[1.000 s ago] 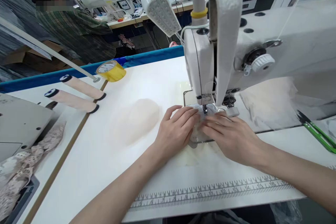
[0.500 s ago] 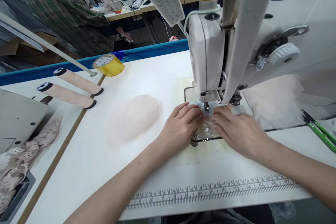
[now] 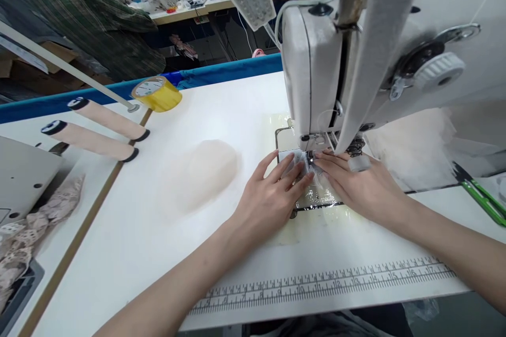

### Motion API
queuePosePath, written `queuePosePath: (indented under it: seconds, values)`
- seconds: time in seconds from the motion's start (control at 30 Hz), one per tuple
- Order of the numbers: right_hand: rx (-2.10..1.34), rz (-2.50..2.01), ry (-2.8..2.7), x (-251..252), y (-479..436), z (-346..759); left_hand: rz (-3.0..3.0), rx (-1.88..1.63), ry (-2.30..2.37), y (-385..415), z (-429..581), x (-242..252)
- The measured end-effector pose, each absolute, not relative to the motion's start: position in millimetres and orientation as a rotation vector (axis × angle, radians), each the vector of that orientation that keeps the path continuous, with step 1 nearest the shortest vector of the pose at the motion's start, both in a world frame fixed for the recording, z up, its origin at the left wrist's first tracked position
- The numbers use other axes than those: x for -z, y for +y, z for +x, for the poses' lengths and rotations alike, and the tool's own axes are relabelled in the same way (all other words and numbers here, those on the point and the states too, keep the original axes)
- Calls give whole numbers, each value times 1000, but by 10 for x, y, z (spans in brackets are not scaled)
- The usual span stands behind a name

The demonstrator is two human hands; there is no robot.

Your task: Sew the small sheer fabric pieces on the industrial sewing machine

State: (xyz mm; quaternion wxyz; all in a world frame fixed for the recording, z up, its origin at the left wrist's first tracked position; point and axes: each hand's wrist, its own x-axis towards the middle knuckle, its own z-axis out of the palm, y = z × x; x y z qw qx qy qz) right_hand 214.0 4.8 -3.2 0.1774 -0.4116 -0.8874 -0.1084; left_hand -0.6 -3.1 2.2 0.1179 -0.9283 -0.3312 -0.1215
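Observation:
A white sewing machine [image 3: 316, 73] stands in front of me, its presser foot [image 3: 310, 158] lowered near a small, thin, whitish piece of fabric [image 3: 291, 158]. My left hand [image 3: 274, 189] lies on that fabric, left of the foot, with its fingers spread. On the other side, my right hand [image 3: 358, 181] reaches in with stretched fingers, the tips close beside the foot. Its thumb is largely hidden, and so is part of the fabric. Under both hands is the shiny, film-covered machine plate [image 3: 322, 197]. A sheer, pale beige fabric piece [image 3: 209, 174] rests on the white table to the left.
Green-handled snips [image 3: 482, 200] lie at right, near sheer pale fabric [image 3: 415, 142]. Yellow tape [image 3: 157, 93] and two beige thread spools [image 3: 90, 139] are at left. A printed ruler [image 3: 316, 289] runs along the front edge. Another person [image 3: 90, 26] is behind the table.
My left fingers have spread out from a bunched grip onto the fabric. My right fingers have straightened closer to the presser foot. The view has shifted slightly.

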Motion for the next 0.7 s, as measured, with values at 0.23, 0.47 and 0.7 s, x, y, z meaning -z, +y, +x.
queuePosePath:
  seconds: [0.23, 0.47, 0.7]
  values:
    - [317, -1168, -2513, 43, 41, 2170, -2734, 334, -932, -5, -16, -37]
    - [282, -1201, -2534, 29, 32, 2166, -2728, 354, -938, -7, -17, -22]
    - [385, -1040, -2514, 51, 11, 2180, -2727, 365, -954, -18, -10, -12]
